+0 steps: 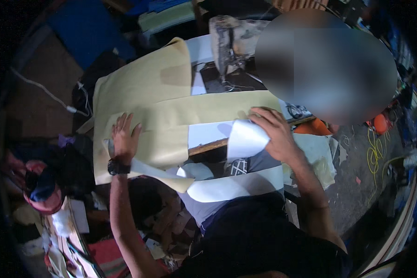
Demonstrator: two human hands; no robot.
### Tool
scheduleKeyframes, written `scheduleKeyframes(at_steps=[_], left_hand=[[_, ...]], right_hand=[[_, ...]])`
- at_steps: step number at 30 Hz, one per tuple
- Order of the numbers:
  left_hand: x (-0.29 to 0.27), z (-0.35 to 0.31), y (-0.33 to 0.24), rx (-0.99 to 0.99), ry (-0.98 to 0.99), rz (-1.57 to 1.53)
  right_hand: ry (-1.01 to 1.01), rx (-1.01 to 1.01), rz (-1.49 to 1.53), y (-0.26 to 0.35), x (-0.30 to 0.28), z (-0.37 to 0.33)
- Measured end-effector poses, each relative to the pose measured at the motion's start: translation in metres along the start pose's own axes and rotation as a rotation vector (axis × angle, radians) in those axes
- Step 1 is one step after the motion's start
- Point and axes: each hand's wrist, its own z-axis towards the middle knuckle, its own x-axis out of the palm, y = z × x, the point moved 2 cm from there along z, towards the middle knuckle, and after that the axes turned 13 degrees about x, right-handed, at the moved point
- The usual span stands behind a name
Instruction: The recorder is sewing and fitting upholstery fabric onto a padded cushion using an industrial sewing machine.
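Observation:
A large beige sheet, pale on its underside, lies over a table and folds back at its near edge. My left hand, with a dark watch on the wrist, rests flat on its left part, fingers spread. A long beige strip extends rightward across the table. At its right end my right hand is bent, its fingers together over a white flap that hangs below the palm. The thumb is mostly hidden. Across my lap lies another white strip.
Beyond the strip stands a worn sewing machine. A large blurred oval covers the upper right. Yellow cord lies on the floor at right, near an orange round object. Clutter surrounds a pink-and-dark bundle at left.

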Motion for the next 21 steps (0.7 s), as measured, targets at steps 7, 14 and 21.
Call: scheduleKeyframes(at_steps=[7, 14, 21], left_hand=[[-0.090, 0.032, -0.190, -0.077, -0.054, -1.144], [-0.107, 0.099, -0.243, 0.093, -0.073, -1.319], [-0.118, 0.081, -0.252, 0.149, 0.166, -1.476]], right_hand=[[0.104, 0.148, 0.489, 0.022, -0.050, 0.026], [-0.082, -0.078, 0.327, 0.051, -0.104, 0.054], [-0.278, -0.144, 0.407, 0.030, -0.134, 0.068]])
